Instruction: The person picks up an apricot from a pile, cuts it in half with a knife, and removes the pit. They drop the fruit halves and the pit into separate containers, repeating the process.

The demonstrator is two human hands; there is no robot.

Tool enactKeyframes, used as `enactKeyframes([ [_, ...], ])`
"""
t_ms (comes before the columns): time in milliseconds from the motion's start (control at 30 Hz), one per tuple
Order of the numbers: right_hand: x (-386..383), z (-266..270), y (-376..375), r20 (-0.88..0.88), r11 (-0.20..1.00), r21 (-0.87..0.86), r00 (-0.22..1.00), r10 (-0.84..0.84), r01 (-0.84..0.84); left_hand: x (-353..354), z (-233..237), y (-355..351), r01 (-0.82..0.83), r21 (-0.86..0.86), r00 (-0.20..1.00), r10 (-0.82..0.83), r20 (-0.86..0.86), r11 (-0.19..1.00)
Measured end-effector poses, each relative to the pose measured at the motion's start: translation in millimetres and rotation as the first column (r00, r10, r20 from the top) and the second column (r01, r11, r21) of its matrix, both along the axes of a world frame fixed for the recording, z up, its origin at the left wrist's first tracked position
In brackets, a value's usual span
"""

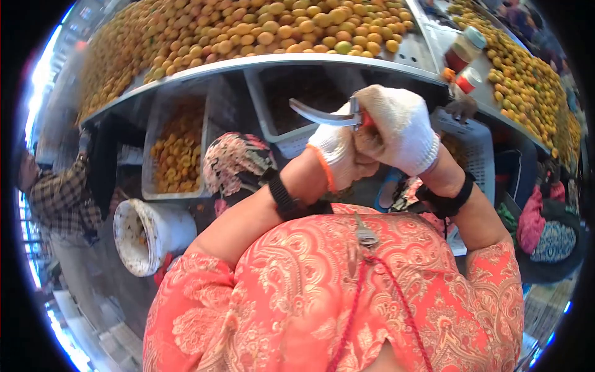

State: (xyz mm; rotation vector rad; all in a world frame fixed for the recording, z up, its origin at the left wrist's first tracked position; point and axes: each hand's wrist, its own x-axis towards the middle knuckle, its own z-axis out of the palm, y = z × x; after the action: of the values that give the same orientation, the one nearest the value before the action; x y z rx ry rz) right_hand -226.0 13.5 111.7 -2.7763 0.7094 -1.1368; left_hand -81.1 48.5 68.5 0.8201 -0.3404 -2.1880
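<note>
Both of my hands wear white knitted gloves and meet in front of my chest, above my lap. My right hand (pixel 400 127) is closed around the red handle of a knife with a curved metal blade (pixel 323 115), which points to the left. Close against it, my left hand (pixel 338 152) is also closed, below the blade. Its fingers are partly hidden behind the right hand, and whatever they hold cannot be made out. The glove fingertips look stained brown.
Apricots lie heaped on a metal-edged table (pixel 248 61) ahead. Beneath it stand a crate of cut apricots (pixel 176 158) and a dark-bottomed crate (pixel 266 127). A white bucket (pixel 176 226) is at left, a blue-grey crate (pixel 480 152) at right. Jars (pixel 466 46) stand on the table; people sit on both sides.
</note>
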Motion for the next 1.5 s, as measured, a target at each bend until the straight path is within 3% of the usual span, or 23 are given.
enactKeyframes([
  [67,6.5,1.4,-0.9,0.083,1.0,0.007,0.996,-0.011,0.011,7.9,-1.9,-5.2,-0.053,0.058,0.998,0.055,-0.042,0.997],
  [133,12.1,-5.8,-0.7,0.303,0.972,0.198,0.936,-0.181,0.123,14.8,9.2,-8.7,0.068,-0.1,0.932,-0.099,-0.35,0.993],
  [167,14.6,-13.1,-7.5,0.406,0.972,0.195,0.892,-0.199,0.129,7.9,22.4,-9.5,-0.011,0.058,0.989,0.02,-0.148,0.998],
  [200,20.2,-13.0,-8.1,0.497,0.952,0.284,0.831,-0.251,0.118,12.8,22.3,-10.8,-0.018,0.057,0.989,0.026,-0.145,0.998],
  [267,19.3,-11.0,-6.5,0.652,0.74,0.655,0.611,-0.449,-0.154,14.8,21.1,-16.9,-0.06,0.001,0.991,0.06,-0.116,0.998],
  [300,16.1,-5.9,-4.6,0.661,0.672,0.705,0.555,-0.504,-0.229,20.4,22.2,-18.3,-0.099,-0.069,0.989,0.09,-0.121,0.993],
  [333,13.4,-0.3,-3.9,0.663,0.605,0.737,0.491,-0.564,-0.3,22.6,27.0,-20.5,-0.191,0.0,0.981,0.191,-0.044,0.982],
  [400,5.8,0.7,-7.2,0.659,0.573,0.75,0.459,-0.597,-0.331,32.4,28.5,-20.0,-0.114,-0.081,0.982,0.1,-0.163,0.99],
  [467,5.0,6.4,-5.0,0.624,0.575,0.768,0.529,-0.575,-0.281,27.6,34.9,-17.0,-0.113,-0.178,0.993,0.115,-0.002,0.978],
  [600,10.2,4.4,-6.1,0.476,0.572,0.796,0.79,-0.387,-0.199,30.1,29.9,-13.5,0.027,-0.25,0.995,-0.051,-0.088,0.968],
  [667,10.7,-2.1,-11.8,0.462,0.646,0.75,0.811,-0.357,-0.143,28.9,30.7,-10.5,0.013,-0.413,1.0,-0.013,0.004,0.911],
  [700,11.6,-3.6,-13.4,0.467,0.65,0.746,0.809,-0.356,-0.144,24.3,33.0,-8.6,-0.052,-0.378,0.998,0.064,0.019,0.924],
  [767,11.7,-5.1,-15.3,0.662,0.717,0.647,0.66,-0.356,-0.262,27.6,36.3,-12.4,-0.041,-0.371,0.999,0.04,-0.01,0.928],
  [800,5.1,2.5,-12.6,0.662,0.718,0.646,0.659,-0.357,-0.259,28.2,37.3,-12.8,-0.035,-0.358,0.999,0.022,-0.042,0.933],
  [867,-16.6,24.6,-5.3,0.324,0.806,0.536,0.821,-0.47,0.251,25.4,39.8,-13.5,-0.081,-0.269,0.997,0.082,-0.008,0.96],
  [900,-19.1,27.2,-10.7,0.466,0.926,0.342,0.826,-0.317,0.162,23.8,40.9,-13.4,-0.097,-0.251,0.995,0.087,-0.05,0.963],
  [933,-19.2,29.0,-7.4,0.469,0.927,0.338,0.825,-0.316,0.163,22.9,42.1,-13.4,-0.111,-0.233,0.992,0.092,-0.092,0.966],
  [1033,-18.4,49.4,17.4,0.718,0.815,0.565,0.565,-0.406,-0.132,22.1,43.1,-12.3,-0.084,-0.321,0.994,0.059,-0.087,0.943],
  [1167,-15.5,58.0,27.3,0.756,0.764,0.572,0.552,-0.351,-0.297,20.3,48.6,-7.5,-0.08,-0.399,0.996,0.057,-0.07,0.914],
  [1267,-12.7,56.0,28.4,0.685,0.695,0.656,0.618,-0.386,-0.294,23.2,46.8,-7.6,-0.051,-0.424,0.989,-0.014,-0.149,0.904],
  [1333,-12.6,55.3,27.9,0.634,0.685,0.689,0.655,-0.411,-0.237,19.0,49.8,-3.3,-0.102,-0.394,0.995,0.093,-0.041,0.913],
  [1433,-16.4,54.3,27.3,0.647,0.68,0.676,0.67,-0.364,-0.283,25.2,46.4,-1.0,-0.011,-0.449,1.0,0.009,-0.007,0.893],
  [1500,-20.2,52.7,26.3,0.714,0.611,0.662,0.611,-0.341,-0.434,23.0,51.0,0.1,-0.015,-0.451,1.0,0.021,0.007,0.892],
])
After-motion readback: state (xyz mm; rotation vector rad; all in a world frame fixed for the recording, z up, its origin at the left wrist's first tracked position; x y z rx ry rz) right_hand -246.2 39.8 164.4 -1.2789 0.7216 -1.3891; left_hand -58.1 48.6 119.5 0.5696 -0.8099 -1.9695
